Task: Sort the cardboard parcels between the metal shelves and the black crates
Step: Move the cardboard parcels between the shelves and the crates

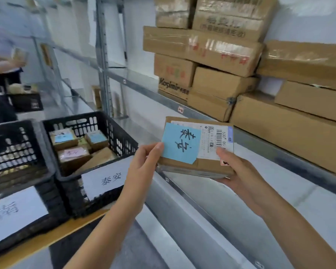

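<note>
Warehouse aisle, white walls, grey steel racking running off into the distance. Dead centre is a small brown cardboard parcel, held level in mid-air, clear of both shelf and crate. On its top sit a blue handwritten paper note and a white barcode shipping label.

The left hand pinches the parcel's left edge, thumb pressed on the note. The right hand cradles the right corner from below, fingers curled under, thumb on the label. Both have a firm hold.

Left of the parcel and lower stands a black slotted plastic crate, already carrying several small taped parcels with blue and pink notes. A white printed paper sign hangs on its near wall, and its two characters look like the ones on the parcel's note, so that crate is the likely destination.

Further left of the parcel is a second black crate with its own white sign, blurred.

Above and right of the parcel, the galvanised metal shelf is stacked high with larger cardboard boxes.

Far left of the parcel, another person is blurred.

Sorting looks well underway. This parcel is read but not yet placed.
</note>
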